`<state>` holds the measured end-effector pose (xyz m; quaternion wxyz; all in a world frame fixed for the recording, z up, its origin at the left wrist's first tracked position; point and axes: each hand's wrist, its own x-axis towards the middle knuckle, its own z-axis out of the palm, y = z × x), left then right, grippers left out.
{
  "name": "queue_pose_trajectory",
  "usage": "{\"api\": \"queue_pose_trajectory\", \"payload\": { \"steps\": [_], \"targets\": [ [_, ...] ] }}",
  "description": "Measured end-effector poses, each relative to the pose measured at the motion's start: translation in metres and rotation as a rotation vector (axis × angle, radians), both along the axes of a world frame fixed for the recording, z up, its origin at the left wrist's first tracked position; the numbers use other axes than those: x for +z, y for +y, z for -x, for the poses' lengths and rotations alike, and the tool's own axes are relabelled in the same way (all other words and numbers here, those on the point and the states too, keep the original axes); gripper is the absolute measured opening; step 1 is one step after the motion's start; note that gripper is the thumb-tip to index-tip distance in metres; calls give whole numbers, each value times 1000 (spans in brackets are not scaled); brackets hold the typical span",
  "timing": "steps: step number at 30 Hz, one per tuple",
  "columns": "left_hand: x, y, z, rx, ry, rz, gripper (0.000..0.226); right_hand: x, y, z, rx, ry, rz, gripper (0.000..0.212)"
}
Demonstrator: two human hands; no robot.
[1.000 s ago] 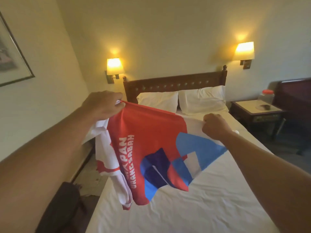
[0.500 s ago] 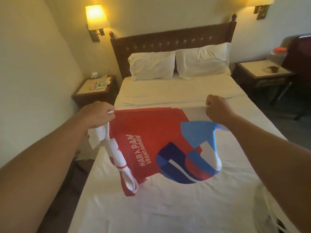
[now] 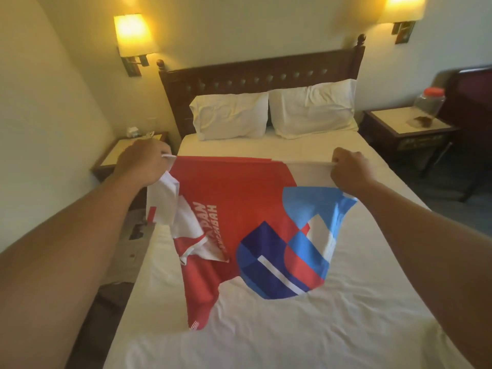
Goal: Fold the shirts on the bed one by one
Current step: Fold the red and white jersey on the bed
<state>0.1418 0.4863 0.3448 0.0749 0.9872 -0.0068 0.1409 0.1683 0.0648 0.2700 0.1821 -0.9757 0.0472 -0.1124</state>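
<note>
At about nine o'clock in the view stood a bedside table (image 3: 117, 155) with a pale top, some small items on it too blurred to name, and above it a lit wall lamp (image 3: 133, 33) glowed at eleven o'clock. The left hand (image 3: 142, 166) was clenched around one end of the shirt's top edge, with a white sleeve bunched just below its knuckles. The shirt (image 3: 239, 209) hung stretched between both hands over the middle of the bed (image 3: 346, 328), its lower part draping down onto the white sheet; it was mostly red with white lettering (only partly readable) and a blue, navy, white and red pattern toward the right. Beyond it, at twelve o'clock, two white pillows (image 3: 271, 115) leaned against a dark wooden headboard (image 3: 261, 73). The right hand (image 3: 348, 169) pinched the other end of the top edge, fingers curled tight on the white hem. At two o'clock a second bedside table (image 3: 404, 129) carried a clear jar (image 3: 428, 105) with an orange lid, and another wall lamp (image 3: 404, 12) shone at one o'clock.
</note>
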Motion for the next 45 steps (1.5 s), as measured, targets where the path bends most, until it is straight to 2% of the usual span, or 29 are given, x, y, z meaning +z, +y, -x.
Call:
{"api": "queue_pose_trajectory", "payload": {
  "steps": [3, 6, 8, 11, 14, 18, 20, 23, 26, 29, 31, 34, 36, 38, 41, 45],
  "targets": [
    [33, 3, -4, 97, -191, 120, 23, 33, 10, -9, -25, -96, 9, 11],
    [59, 10, 10, 99, -367, 213, 24, 55, 16, -6, -43, -188, 25, 14],
    [64, 15, 31, 39, -403, 244, 26, 58, 19, 3, -45, -206, 27, 16],
    [42, 28, 64, -55, -379, 273, 27, 41, 25, 25, -42, -129, 65, 19],
    [-22, 54, 94, -111, -297, 191, 20, -12, 27, 49, -16, -72, 32, 20],
    [-140, 66, 143, -142, -65, -8, 18, -111, 17, 88, -18, 117, 1, 15],
    [-201, 63, 172, -177, 27, -40, 26, -170, 11, 113, -32, 176, -31, 29],
    [-300, 56, 215, -288, 118, -106, 25, -265, 2, 156, -62, 325, -16, 44],
    [-392, 48, 259, -357, 256, -126, 27, -347, -4, 210, -108, 460, -51, 39],
    [-464, 34, 300, -334, 468, -179, 39, -407, -5, 264, -92, 541, 1, 33],
    [-497, 18, 322, -284, 710, -235, 38, -441, -7, 294, -53, 594, 51, 34],
    [-538, -7, 347, -148, 964, -398, 40, -483, -13, 330, 30, 599, 117, 37],
    [-546, -37, 353, -37, 957, -415, 39, -504, -23, 346, 67, 557, 150, 42],
    [-556, -66, 352, -31, 856, -374, 45, -513, -32, 354, 51, 568, 210, 46],
    [-574, -118, 345, -190, 739, -292, 48, -515, -44, 358, 7, 579, 221, 57],
    [-588, -182, 330, -357, 727, -227, 50, -516, -60, 356, -47, 512, 89, 42]
  ]
}}
